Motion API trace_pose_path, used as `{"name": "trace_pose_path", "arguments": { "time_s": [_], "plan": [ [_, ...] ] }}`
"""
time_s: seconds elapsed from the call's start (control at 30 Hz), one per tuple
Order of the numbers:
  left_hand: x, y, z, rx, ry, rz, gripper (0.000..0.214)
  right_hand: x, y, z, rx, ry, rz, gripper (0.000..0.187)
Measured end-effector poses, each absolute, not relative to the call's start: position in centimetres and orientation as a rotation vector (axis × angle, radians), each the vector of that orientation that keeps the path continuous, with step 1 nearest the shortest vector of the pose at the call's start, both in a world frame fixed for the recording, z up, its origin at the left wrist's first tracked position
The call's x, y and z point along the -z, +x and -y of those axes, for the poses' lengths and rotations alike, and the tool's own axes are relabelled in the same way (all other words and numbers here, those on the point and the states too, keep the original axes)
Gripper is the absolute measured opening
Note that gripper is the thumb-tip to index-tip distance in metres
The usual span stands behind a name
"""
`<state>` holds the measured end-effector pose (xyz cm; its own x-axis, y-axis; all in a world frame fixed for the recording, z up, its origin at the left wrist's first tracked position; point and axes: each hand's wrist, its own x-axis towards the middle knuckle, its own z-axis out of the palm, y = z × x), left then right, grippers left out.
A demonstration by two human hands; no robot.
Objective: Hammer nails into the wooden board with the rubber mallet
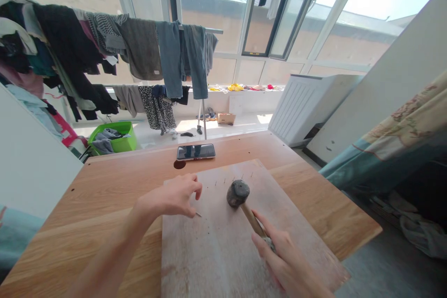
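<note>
My right hand (282, 253) is wrapped round the wooden handle of a mallet (238, 193) with a thick black head. The mallet's head is over a pale wooden board (223, 260), just in front of a row of several thin nails (224, 180) standing upright in it. Above the board's left side is my left hand (179, 195), its thumb and index finger apart. A small nail (199, 214) shows at the thumb's tip; whether it touches the thumb, lies on the board or is stuck in it, I cannot tell. Small dark holes or marks dot the board nearby.
The board rests on a wooden tabletop (115, 223). Beyond it lie a phone (196, 152) and a round dark hole (179, 165). Past the table are a green basket (122, 142), racks of hanging clothes (143, 49) and a white cabinet (296, 104). A curtain (387, 135) hangs at right.
</note>
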<state>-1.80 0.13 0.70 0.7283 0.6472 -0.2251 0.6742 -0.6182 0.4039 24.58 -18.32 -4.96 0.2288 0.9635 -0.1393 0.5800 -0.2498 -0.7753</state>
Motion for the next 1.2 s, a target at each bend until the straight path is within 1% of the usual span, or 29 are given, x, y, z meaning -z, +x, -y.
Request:
{"name": "trace_pose_path", "arguments": {
  "time_s": [0.17, 0.4, 0.53, 0.67, 0.87, 1.03, 1.2],
  "plan": [
    [0.0, -1.3, 0.2, 0.138, 2.461, -0.952, 0.009, 6.4, 25.0, 18.6, -0.87, -1.886, 1.384, 0.066],
    [-0.2, -1.0, 0.0, 0.014, 2.466, -1.032, 0.005, 6.9, 24.4, 18.9, -0.979, -1.863, 1.297, 0.065],
    [-0.2, -1.0, 0.3, 0.047, 2.504, -1.068, 0.014, 6.4, 24.2, 18.9, -1.003, -1.877, 1.295, 0.067],
    [0.1, -0.8, 0.3, 0.063, 2.521, -1.028, 0.003, 6.2, 24.1, 18.9, -1.005, -1.877, 1.289, 0.069],
    [-0.1, -0.5, -0.2, -0.116, 2.462, -1.086, 0.005, 6.3, 23.9, 18.9, -1.054, -1.846, 1.227, 0.07],
    [0.5, -0.4, -0.6, -0.236, 2.457, -1.067, 0.011, 6.5, 23.9, 18.6, -1.149, -1.797, 1.236, 0.081],
    [1.7, -0.3, -1.1, -0.261, 2.517, -0.993, 0.014, 6.6, 24.0, 18.7, -1.102, -1.823, 1.214, 0.081]
  ]
}}
